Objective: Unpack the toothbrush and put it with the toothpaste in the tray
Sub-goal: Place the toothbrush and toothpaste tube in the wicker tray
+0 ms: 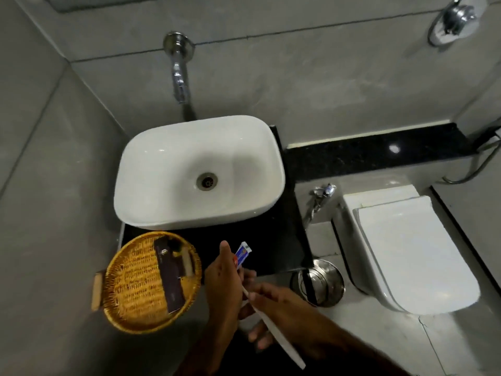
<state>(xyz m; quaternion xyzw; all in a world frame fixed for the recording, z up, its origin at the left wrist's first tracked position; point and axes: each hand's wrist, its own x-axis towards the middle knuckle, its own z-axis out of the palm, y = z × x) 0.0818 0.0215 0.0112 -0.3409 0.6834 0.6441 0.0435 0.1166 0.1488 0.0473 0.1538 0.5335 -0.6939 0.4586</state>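
Observation:
A round woven wicker tray (pixel 130 283) sits on the black counter at the lower left, with a dark flat packet (pixel 169 278) lying in it. My left hand (pixel 222 283) is closed around a small blue, white and red toothpaste tube (pixel 242 255), which sticks up above my fingers. My right hand (pixel 287 302) grips a long white wrapped toothbrush (pixel 276 333), which runs diagonally from between my hands down to the lower right. Both hands are right of the tray, over the counter's front edge.
A white rectangular basin (pixel 151 202) stands behind the tray under a chrome wall spout (pixel 179 74). To the right are a steel pedal bin (pixel 320 283) on the floor, a white toilet (pixel 406 253) with its lid down, and a black ledge (pixel 366 156).

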